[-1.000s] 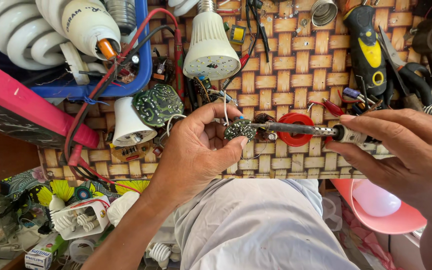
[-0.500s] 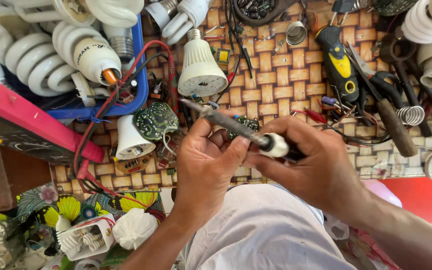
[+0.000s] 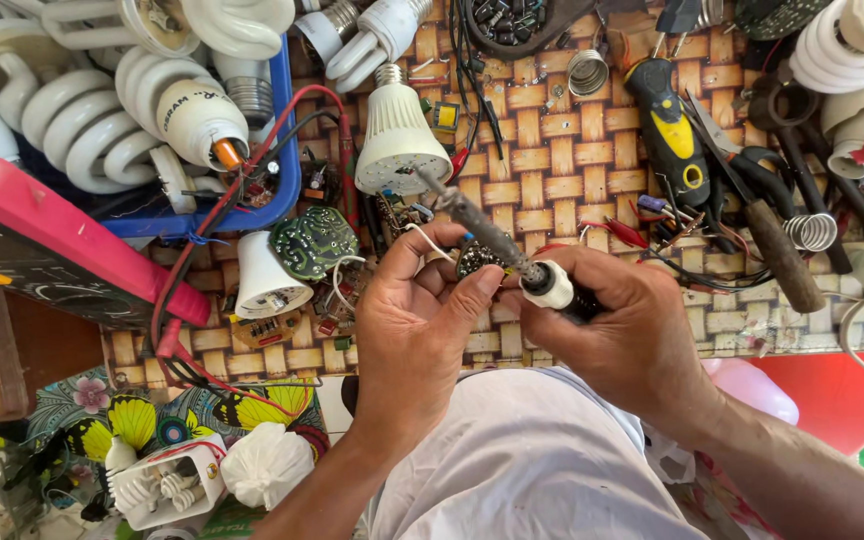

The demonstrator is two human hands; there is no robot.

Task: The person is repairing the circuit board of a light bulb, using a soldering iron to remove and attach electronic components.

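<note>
Left hand [image 3: 414, 325] pinches a small round circuit board [image 3: 480, 258] between thumb and fingertips, just above the near edge of the woven mat [image 3: 552, 150]. Right hand [image 3: 624, 325], fingers wrapped around a soldering iron [image 3: 512, 255], angles its tip far-left, past the board toward a white LED bulb [image 3: 393, 135].

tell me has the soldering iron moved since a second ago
Yes. The soldering iron swung from lying level to pointing up-left toward the white LED bulb.
</note>
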